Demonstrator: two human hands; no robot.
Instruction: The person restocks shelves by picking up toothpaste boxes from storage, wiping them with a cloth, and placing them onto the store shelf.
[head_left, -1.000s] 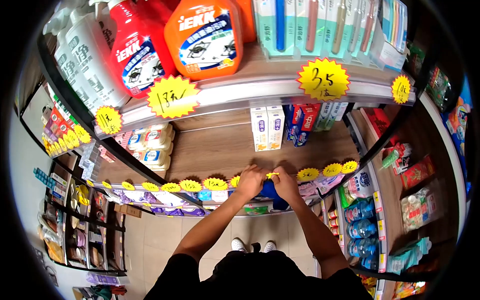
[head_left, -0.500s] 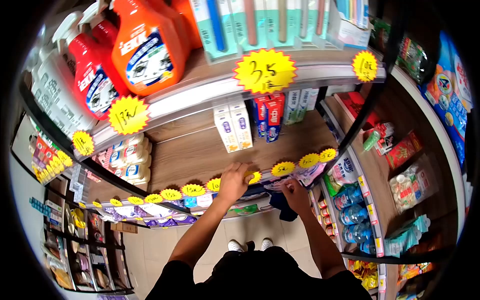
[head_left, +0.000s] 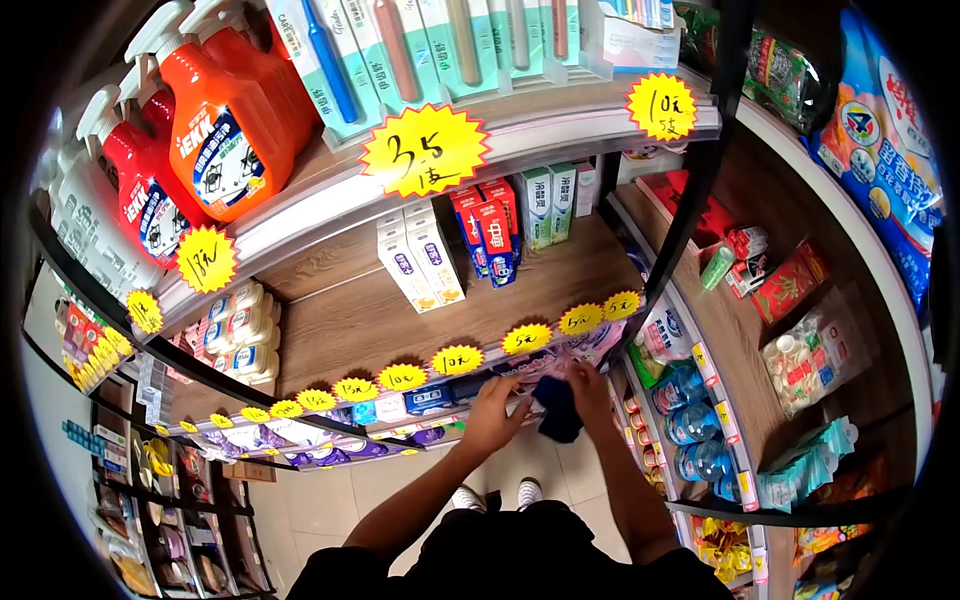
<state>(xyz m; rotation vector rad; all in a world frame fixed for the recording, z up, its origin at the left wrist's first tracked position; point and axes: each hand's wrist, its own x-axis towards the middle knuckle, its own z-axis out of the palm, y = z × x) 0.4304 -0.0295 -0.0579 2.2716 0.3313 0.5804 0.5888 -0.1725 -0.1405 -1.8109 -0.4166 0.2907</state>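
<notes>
A dark blue cloth (head_left: 558,405) hangs between my hands, just below the front edge of the middle shelf (head_left: 380,330). My right hand (head_left: 588,392) grips its upper right side with the fingers closed. To the cloth's left is my left hand (head_left: 494,415), fingers apart and bent toward it, holding nothing that I can see. Above the hands, yellow price tags such as the 5-yuan tag (head_left: 527,339) and the 10-yuan tag (head_left: 457,360) line the shelf edge. White boxes (head_left: 420,262), red and blue boxes (head_left: 487,235) and green and white boxes (head_left: 548,205) stand farther back.
Spray bottles (head_left: 220,150) and packaged toothbrushes (head_left: 460,50) fill the upper shelf. At the right, a side rack holds blue bottles (head_left: 692,422) and bagged goods (head_left: 803,367). A black post (head_left: 690,200) rises between the racks. Another rack (head_left: 170,490) stands lower left.
The view has shifted right along the shelf. My left hand has come off the shelf-edge tag and opened near the cloth. My right hand has moved from the tags with the cloth.
</notes>
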